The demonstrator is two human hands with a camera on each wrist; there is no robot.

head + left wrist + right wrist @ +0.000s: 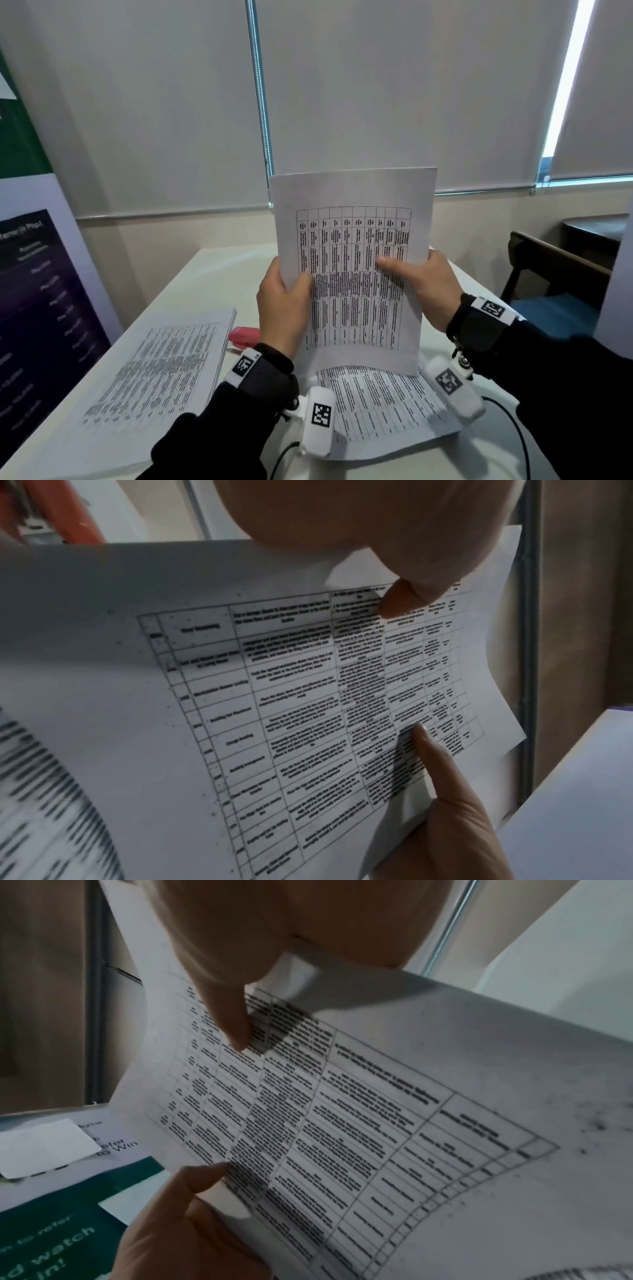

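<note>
I hold a thin set of white sheets printed with a table (352, 240) upright over the white table (212, 274). My left hand (286, 301) grips its left edge, thumb on the front and fingers behind. My right hand (416, 274) grips the right edge the same way. The left wrist view shows the sheets (274, 696), my left thumb (400, 599) and right thumb (424, 739) pressing on the print. In the right wrist view the sheets (377, 1110) lie between my right thumb (232, 1026) and left hand (185, 1218). The lower edge curls down onto another printed sheet (383, 404) on the table.
A thick stack of printed paper (154, 377) lies at the table's left. A pink stapler (245, 337) sits just behind my left wrist. A dark banner (41, 291) stands at the far left. A chair with a blue seat (555, 294) is at the right.
</note>
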